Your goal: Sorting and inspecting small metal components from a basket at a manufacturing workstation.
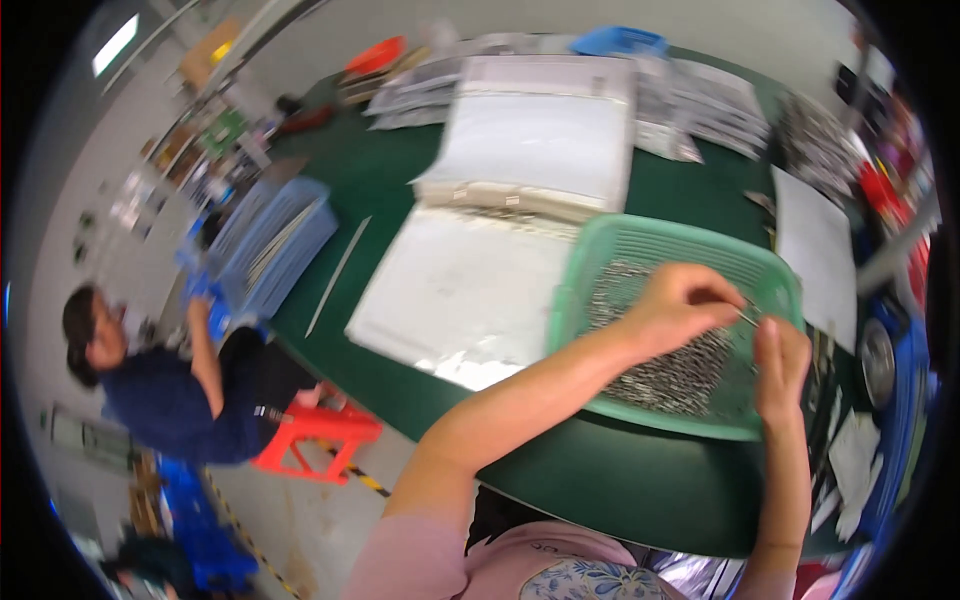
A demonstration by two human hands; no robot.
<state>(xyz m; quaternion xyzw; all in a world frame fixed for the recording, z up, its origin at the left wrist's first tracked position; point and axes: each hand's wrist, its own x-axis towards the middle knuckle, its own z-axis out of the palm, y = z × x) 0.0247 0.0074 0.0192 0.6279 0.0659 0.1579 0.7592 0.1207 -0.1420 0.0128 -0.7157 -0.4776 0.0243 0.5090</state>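
A green plastic basket (pixel 660 425) stands on the green table in front of me, with a heap of small, thin metal parts (pixel 672 378) inside. Over its right half, my left hand (pixel 690 305) pinches one slim metal part (pixel 746 317) between thumb and forefinger. My right hand (pixel 783 360) is at the other end of that piece, its fingers closed together near the basket's right wall. Both hands seem to hold the same part; its exact shape is too small to make out.
Left of the basket lie white sheets (pixel 460 290) and a padded white stack (pixel 540 130). A blue basket (pixel 285 250) and a thin rod (pixel 338 275) are farther left. Bagged packs (pixel 715 100) line the back. A co-worker (pixel 180 380) sits at left on a red stool (pixel 320 435).
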